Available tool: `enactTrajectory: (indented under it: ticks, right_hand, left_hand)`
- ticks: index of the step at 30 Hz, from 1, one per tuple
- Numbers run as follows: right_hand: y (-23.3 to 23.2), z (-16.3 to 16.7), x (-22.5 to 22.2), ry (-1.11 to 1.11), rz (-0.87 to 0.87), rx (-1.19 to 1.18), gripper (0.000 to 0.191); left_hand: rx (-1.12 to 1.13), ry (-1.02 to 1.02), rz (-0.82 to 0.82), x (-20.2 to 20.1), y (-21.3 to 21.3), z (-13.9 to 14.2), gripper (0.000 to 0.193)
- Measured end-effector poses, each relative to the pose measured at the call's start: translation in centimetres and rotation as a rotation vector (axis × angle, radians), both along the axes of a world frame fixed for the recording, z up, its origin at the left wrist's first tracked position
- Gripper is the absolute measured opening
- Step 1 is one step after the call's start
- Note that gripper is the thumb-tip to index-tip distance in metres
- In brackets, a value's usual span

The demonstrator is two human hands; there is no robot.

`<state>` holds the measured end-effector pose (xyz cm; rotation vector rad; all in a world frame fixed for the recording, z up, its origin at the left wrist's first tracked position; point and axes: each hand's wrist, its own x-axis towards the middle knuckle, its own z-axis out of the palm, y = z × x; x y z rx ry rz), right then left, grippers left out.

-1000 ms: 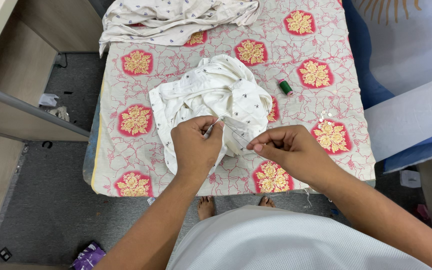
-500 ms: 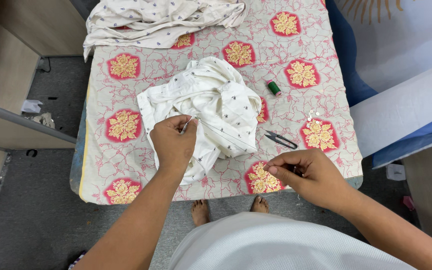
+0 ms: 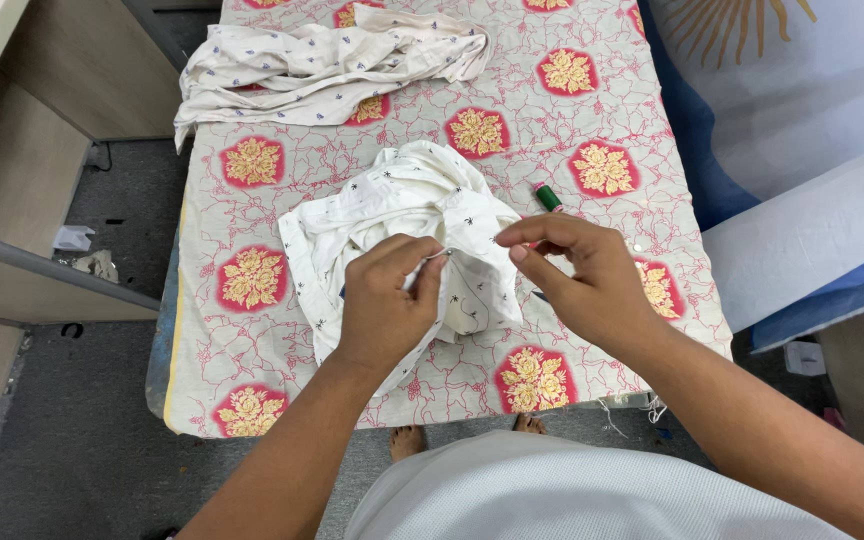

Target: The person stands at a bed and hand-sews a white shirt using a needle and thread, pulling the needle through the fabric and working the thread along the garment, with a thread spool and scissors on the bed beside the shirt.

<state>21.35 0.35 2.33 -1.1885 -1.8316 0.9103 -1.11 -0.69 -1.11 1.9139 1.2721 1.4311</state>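
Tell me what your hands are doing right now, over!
Left hand fingers pinched on a needle. Right hand fingers pinched, likely on thread. White garment bunched beneath. Green spool beside it.

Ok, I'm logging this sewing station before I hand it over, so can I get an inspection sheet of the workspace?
Surface: table under a pink floral cloth.
Job's things: white dotted garment bunched mid-table; a needle seems pinched in the left hand; thread too thin to trace.
Clutter: second white garment at the far edge; green thread spool beside the bunched garment.
Hands: left hand pinched over the garment; right hand raised beside it, fingertips together.
Cables: nothing seen.
Surroundings: grey floor with paper scraps, wooden shelving at left, blue-white fabric at right.
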Motion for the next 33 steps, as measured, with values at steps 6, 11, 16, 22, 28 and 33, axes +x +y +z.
enactTrajectory:
  ticks: [6,11,16,22,28,33]
  right_hand:
    - [3.1,-1.7,-1.7,0.241,0.159,-0.382,0.026]
    - [1.9,-1.8,-2.0,0.03,0.067,0.036,0.032]
    - [1.9,-1.6,-2.7,-0.142,-0.14,-0.291,0.016]
    - [3.0,-1.9,-2.9,0.093,-0.092,-0.524,0.013]
    - [3.4,-2.2,-2.9,0.113,-0.08,-0.573,0.014]
    - [3.3,-2.1,-2.7,0.094,-0.065,-0.608,0.012]
  left_hand:
    - [0.068,0.046,-0.067,0.4,0.7,0.6,0.011]
    - [0.066,0.004,-0.015,0.5,1.5,0.2,0.009]
    - [0.061,0.015,0.024,0.8,2.1,-0.1,0.009]
    - [0.044,0.023,0.024,1.5,2.4,-0.3,0.009]
    - [0.056,0.013,0.04,1.7,2.5,-0.4,0.008]
    - [0.06,0.011,0.068,1.8,2.7,-0.4,0.009]
